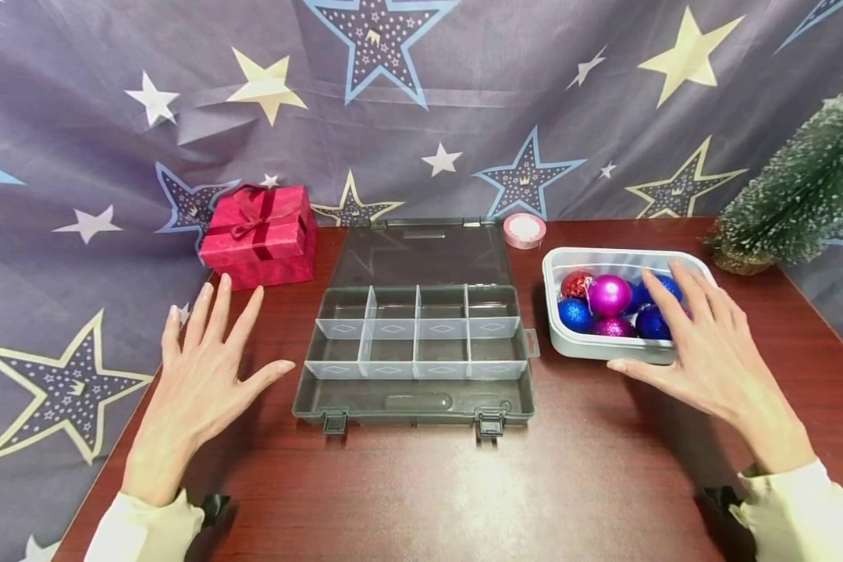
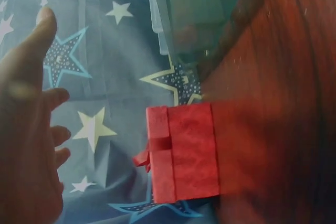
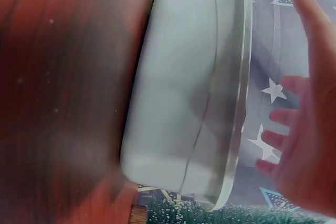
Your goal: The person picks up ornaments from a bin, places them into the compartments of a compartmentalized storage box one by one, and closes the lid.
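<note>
In the head view my left hand [image 1: 200, 382] hovers with spread fingers, left of a dark translucent organizer box [image 1: 414, 402] whose lid [image 1: 425, 254] lies back. White dividers [image 1: 389, 368] split its rear part into several compartments, and none holds anything visible. My right hand [image 1: 720, 359], fingers also spread, is over the right front of a white tub [image 1: 569, 343]. Inside the tub lie shiny Christmas balls, among them a magenta ball [image 1: 610, 294], a red ball [image 1: 576, 284] and a blue ball [image 1: 574, 315]; the hand hides part of the contents. Neither hand holds anything.
A red gift box [image 1: 260, 242] with a bow stands at the back left. Behind the tub's left corner is a roll of pink ribbon [image 1: 524, 230]. A small frosted fir tree [image 1: 801, 187] stands at the back right, before a star-patterned cloth [image 1: 457, 70].
</note>
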### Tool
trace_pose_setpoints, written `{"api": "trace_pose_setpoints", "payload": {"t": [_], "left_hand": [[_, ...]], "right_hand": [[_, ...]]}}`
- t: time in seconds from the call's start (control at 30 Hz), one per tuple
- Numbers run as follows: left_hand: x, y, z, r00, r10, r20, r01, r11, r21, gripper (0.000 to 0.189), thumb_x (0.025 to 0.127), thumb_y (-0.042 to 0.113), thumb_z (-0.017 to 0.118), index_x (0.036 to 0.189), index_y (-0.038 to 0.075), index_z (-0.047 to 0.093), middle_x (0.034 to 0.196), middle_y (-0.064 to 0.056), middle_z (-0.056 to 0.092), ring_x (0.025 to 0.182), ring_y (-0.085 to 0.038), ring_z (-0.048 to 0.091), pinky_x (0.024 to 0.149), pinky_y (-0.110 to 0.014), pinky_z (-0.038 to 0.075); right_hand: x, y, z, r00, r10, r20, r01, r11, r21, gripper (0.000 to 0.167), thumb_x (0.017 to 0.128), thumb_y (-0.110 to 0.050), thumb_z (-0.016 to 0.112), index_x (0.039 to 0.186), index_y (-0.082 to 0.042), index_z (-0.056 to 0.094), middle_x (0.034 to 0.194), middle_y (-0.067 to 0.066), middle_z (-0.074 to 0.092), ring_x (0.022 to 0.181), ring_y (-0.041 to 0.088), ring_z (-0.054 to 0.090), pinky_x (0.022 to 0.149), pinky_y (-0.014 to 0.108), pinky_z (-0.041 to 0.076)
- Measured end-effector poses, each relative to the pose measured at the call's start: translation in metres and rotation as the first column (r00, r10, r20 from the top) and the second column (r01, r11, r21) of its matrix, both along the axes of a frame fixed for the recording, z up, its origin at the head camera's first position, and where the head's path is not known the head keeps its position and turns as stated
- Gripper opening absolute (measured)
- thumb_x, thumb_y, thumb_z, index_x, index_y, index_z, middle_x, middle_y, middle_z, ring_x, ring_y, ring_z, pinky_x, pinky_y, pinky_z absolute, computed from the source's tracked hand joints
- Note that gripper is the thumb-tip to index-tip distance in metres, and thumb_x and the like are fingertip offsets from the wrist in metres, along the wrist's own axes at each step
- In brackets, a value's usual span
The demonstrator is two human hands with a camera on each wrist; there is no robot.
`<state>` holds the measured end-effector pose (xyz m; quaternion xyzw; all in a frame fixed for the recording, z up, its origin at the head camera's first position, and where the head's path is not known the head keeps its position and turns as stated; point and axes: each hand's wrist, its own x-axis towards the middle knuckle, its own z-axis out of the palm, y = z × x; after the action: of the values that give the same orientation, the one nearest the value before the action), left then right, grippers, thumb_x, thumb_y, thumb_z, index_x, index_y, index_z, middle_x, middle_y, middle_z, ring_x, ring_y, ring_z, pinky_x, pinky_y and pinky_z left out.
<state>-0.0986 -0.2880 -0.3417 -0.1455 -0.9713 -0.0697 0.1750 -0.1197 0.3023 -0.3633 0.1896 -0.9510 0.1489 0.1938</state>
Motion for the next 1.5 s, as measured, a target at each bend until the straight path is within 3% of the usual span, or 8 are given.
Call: {"api": "trace_pose_setpoints", "payload": {"t": [0.17, 0.27, 0.43, 0.6, 0.73, 0.93, 1.17, 1.5], "left_hand": [[0.008, 0.009, -0.010, 0.992, -0.002, 0.130, -0.028, 0.973, 0.231, 0.095, 0.093, 0.054, 0.072, 0.166, 0.015, 0.025, 0.167, -0.019, 0.027, 0.151, -0.043, 0.026, 0.120, -0.063, 0.018], [0.015, 0.016, -0.018, 0.970, 0.036, 0.239, -0.117, 0.935, 0.336, 0.097, 0.093, 0.054, 0.074, 0.167, 0.018, 0.023, 0.164, -0.017, 0.034, 0.144, -0.046, 0.037, 0.110, -0.069, 0.032], [0.023, 0.022, -0.032, 0.935, 0.017, 0.353, -0.193, 0.862, 0.470, 0.096, 0.090, 0.051, 0.079, 0.165, 0.020, 0.027, 0.159, -0.016, 0.043, 0.141, -0.041, 0.045, 0.107, -0.066, 0.038], [0.028, 0.023, -0.045, 0.920, -0.044, 0.391, -0.208, 0.789, 0.578, 0.091, 0.088, 0.044, 0.084, 0.161, 0.018, 0.037, 0.154, -0.012, 0.050, 0.137, -0.029, 0.053, 0.107, -0.028, 0.045], [0.031, 0.021, -0.051, 0.919, -0.095, 0.381, -0.178, 0.763, 0.621, 0.086, 0.087, 0.038, 0.087, 0.157, 0.011, 0.044, 0.148, -0.011, 0.057, 0.131, -0.028, 0.058, 0.098, -0.008, 0.040], [0.032, 0.016, -0.057, 0.916, -0.164, 0.367, -0.129, 0.745, 0.655, 0.077, 0.087, 0.031, 0.087, 0.152, 0.007, 0.051, 0.140, -0.005, 0.064, 0.123, -0.023, 0.064, 0.097, -0.013, 0.047], [0.032, 0.015, -0.061, 0.911, -0.182, 0.371, -0.106, 0.764, 0.636, 0.070, 0.089, 0.033, 0.086, 0.150, 0.015, 0.057, 0.134, -0.005, 0.068, 0.118, -0.018, 0.066, 0.094, -0.013, 0.049], [0.031, 0.014, -0.062, 0.911, -0.208, 0.357, -0.075, 0.766, 0.638, 0.071, 0.089, 0.030, 0.085, 0.152, 0.016, 0.055, 0.134, -0.005, 0.068, 0.118, -0.012, 0.066, 0.095, -0.012, 0.048]], "right_hand": [[-0.013, -0.002, 0.005, 0.998, 0.058, -0.002, -0.058, 0.991, -0.124, 0.091, 0.079, -0.041, 0.088, 0.153, -0.007, 0.048, 0.148, 0.023, 0.049, 0.133, 0.049, 0.044, 0.104, 0.073, 0.032], [-0.022, -0.003, 0.007, 0.997, 0.072, 0.019, -0.068, 0.986, -0.152, 0.078, 0.083, -0.030, 0.087, 0.147, -0.002, 0.054, 0.141, 0.024, 0.056, 0.130, 0.048, 0.047, 0.107, 0.068, 0.034], [-0.036, -0.003, 0.009, 0.994, 0.090, 0.058, -0.082, 0.988, -0.133, 0.068, 0.083, -0.023, 0.087, 0.140, 0.002, 0.058, 0.133, 0.027, 0.060, 0.126, 0.050, 0.050, 0.104, 0.068, 0.038], [-0.046, -0.005, 0.011, 0.987, 0.090, 0.130, -0.072, 0.988, -0.137, 0.064, 0.086, -0.022, 0.086, 0.138, 0.003, 0.058, 0.132, 0.029, 0.059, 0.124, 0.050, 0.050, 0.102, 0.069, 0.038], [-0.051, -0.007, 0.010, 0.982, 0.088, 0.168, -0.068, 0.990, -0.123, 0.064, 0.087, -0.022, 0.085, 0.139, 0.003, 0.057, 0.132, 0.029, 0.058, 0.121, 0.051, 0.052, 0.100, 0.069, 0.039], [-0.057, -0.010, 0.007, 0.977, 0.116, 0.176, -0.098, 0.989, -0.107, 0.060, 0.087, -0.020, 0.085, 0.137, 0.001, 0.059, 0.129, 0.028, 0.059, 0.117, 0.051, 0.054, 0.099, 0.068, 0.041], [-0.061, -0.010, 0.003, 0.973, 0.150, 0.174, -0.131, 0.985, -0.116, 0.057, 0.087, -0.015, 0.084, 0.135, 0.002, 0.059, 0.125, 0.029, 0.060, 0.116, 0.051, 0.056, 0.098, 0.067, 0.041], [-0.061, -0.008, 0.003, 0.975, 0.155, 0.159, -0.137, 0.983, -0.122, 0.055, 0.087, -0.013, 0.084, 0.134, 0.002, 0.059, 0.122, 0.029, 0.061, 0.114, 0.050, 0.057, 0.096, 0.066, 0.043]]}}
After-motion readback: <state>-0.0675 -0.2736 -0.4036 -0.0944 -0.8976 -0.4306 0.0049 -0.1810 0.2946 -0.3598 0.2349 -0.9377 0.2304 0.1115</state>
